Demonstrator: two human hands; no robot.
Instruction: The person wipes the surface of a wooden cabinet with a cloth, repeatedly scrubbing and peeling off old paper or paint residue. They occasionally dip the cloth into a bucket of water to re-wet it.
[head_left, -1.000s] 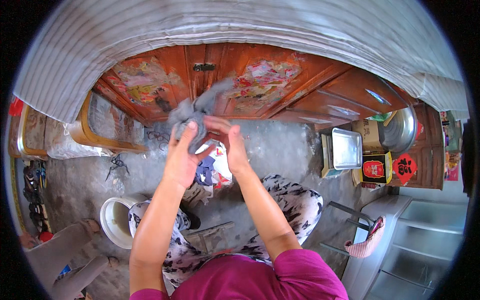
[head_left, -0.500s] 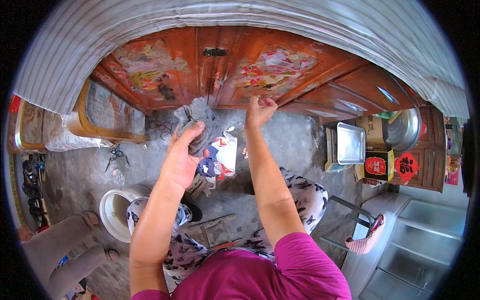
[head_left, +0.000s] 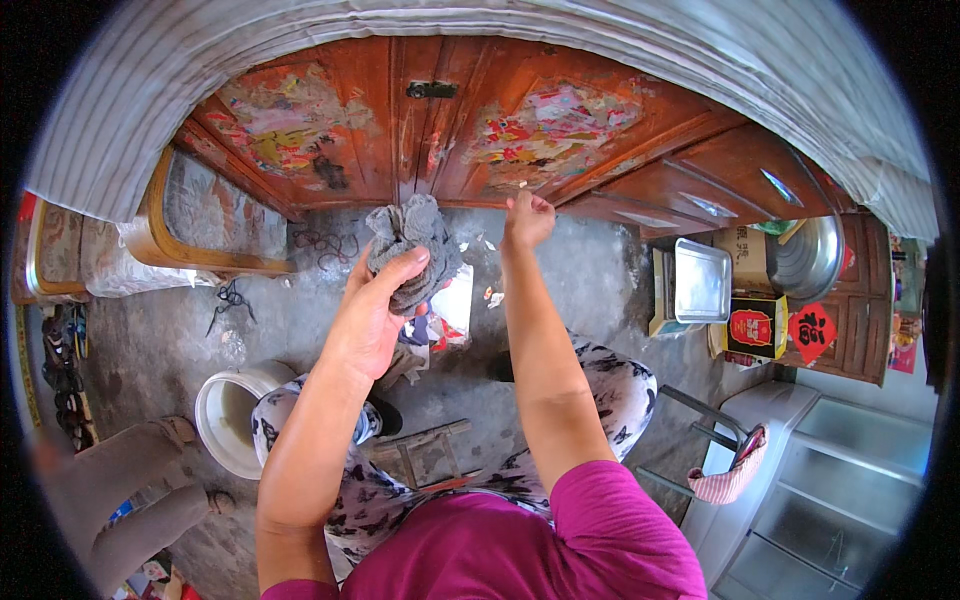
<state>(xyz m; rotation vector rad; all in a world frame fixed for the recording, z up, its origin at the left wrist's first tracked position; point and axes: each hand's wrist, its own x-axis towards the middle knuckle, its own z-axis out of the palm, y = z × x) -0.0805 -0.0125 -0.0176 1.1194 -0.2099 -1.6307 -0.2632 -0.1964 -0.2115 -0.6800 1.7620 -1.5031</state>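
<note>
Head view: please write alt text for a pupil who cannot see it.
A left hand grips a crumpled grey cloth before a red-brown wooden cabinet with ragged multicoloured patches. The curled right hand is near the cabinet's lower edge; a white bucket is at left.

Crumpled grey rag [head_left: 402, 228] in the left hand [head_left: 362, 325]; worn wooden cabinet [head_left: 412, 140] beyond both hands.
The rag is gathered into a thick, folded bundle, gripped under the left thumb, with its upper folds standing out past the fingers. The cabinet is reddish-brown and upright, with its doors closed; torn paper patches [head_left: 555, 125] in many colours stick to them, one just beyond the right hand [head_left: 528, 220].
</note>
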